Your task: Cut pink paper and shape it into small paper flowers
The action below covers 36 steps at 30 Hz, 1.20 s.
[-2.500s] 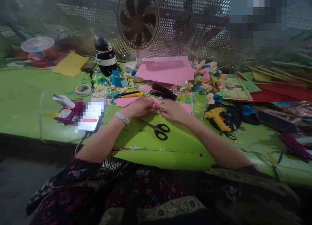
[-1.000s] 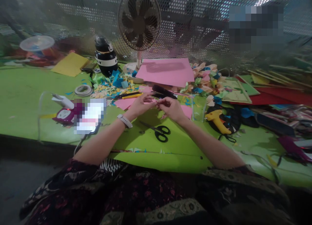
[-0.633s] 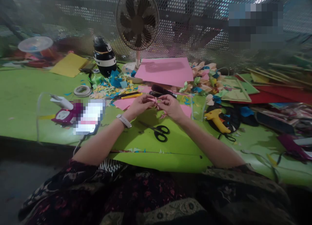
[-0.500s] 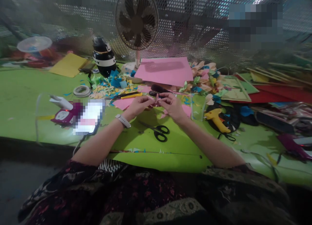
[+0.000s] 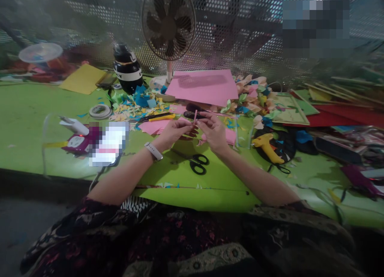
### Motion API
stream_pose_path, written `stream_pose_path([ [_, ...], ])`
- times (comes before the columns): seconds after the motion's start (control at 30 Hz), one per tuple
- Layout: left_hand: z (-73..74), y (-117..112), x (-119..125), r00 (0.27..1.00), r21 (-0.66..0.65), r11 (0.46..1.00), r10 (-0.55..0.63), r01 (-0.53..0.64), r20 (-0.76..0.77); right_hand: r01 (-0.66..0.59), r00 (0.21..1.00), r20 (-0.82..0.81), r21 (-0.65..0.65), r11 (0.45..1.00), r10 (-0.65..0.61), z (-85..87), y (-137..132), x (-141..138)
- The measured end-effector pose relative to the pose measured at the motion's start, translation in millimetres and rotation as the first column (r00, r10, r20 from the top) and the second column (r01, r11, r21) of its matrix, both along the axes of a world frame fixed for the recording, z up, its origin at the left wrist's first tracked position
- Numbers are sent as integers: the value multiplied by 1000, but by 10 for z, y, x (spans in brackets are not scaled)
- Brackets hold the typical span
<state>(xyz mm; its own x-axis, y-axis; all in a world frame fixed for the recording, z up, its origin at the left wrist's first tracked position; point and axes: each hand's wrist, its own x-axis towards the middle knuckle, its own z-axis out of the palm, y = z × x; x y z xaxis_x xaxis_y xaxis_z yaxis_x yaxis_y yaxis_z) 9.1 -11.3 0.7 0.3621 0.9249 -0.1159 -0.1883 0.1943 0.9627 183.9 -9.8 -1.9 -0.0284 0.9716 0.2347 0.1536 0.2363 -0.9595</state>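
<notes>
Between the fingertips of both hands a small strip of pink paper [image 5: 195, 116] stands up, seen nearly edge-on. My left hand [image 5: 176, 132], with a pale watch at the wrist, pinches it from the left. From the right, my right hand [image 5: 213, 130] pinches it too, thumb and forefinger together; its lower part is hidden by the fingers. Black-handled scissors [image 5: 198, 164] lie on the green tabletop just below the hands. Pieces of pink paper [image 5: 152, 127] rest beside and beneath them. A yellow-and-black cutter [image 5: 162, 116] lies behind my left hand.
A phone [image 5: 109, 143] lies at left near a tape roll [image 5: 100, 111]. Behind stand a black bottle [image 5: 129, 71] and a fan [image 5: 168, 27]. Paper scraps, a large pink sheet [image 5: 204, 85] and paper flowers [image 5: 253, 91] cover the back. A yellow glue gun [image 5: 268, 148] lies at right.
The pink paper has turned between my fingers and now shows as a thin upright strip. My hands have shifted only slightly; the things on the table stay put.
</notes>
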Motion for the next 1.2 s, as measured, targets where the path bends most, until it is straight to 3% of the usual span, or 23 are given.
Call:
stream_pose_path([
  [0.1,43,36,-47,999,46,998,53,-53,-12,62,994,85,89,994,-70,70,147,150],
  [0.2,53,90,-84,991,61,990,130,-130,1,69,920,374,144,987,-119,150,306,338],
  [0.3,29,135,-111,982,42,981,188,-189,11,-22,690,720,112,994,-66,200,390,442],
  [0.4,-12,162,-132,974,35,973,226,-227,17,-66,438,897,101,993,-62,215,405,440],
  [0.47,-32,168,-137,972,36,971,235,-236,14,-73,327,945,49,996,-23,216,405,412],
  [0.53,-37,161,-132,974,44,973,228,-228,6,-64,272,962,10,998,8,213,406,386],
  [0.73,-24,111,-99,989,103,984,147,-143,-25,-41,185,983,9,999,-1,155,418,349],
  [0.9,-35,102,-93,993,124,986,113,-108,-36,-64,176,983,56,996,-43,117,426,351],
  [1.03,-25,109,-86,992,135,985,116,-108,-54,2,244,963,121,993,-118,156,409,373],
  [1.2,-26,147,-80,990,119,985,131,-125,-45,22,413,882,237,971,-225,209,421,428],
])
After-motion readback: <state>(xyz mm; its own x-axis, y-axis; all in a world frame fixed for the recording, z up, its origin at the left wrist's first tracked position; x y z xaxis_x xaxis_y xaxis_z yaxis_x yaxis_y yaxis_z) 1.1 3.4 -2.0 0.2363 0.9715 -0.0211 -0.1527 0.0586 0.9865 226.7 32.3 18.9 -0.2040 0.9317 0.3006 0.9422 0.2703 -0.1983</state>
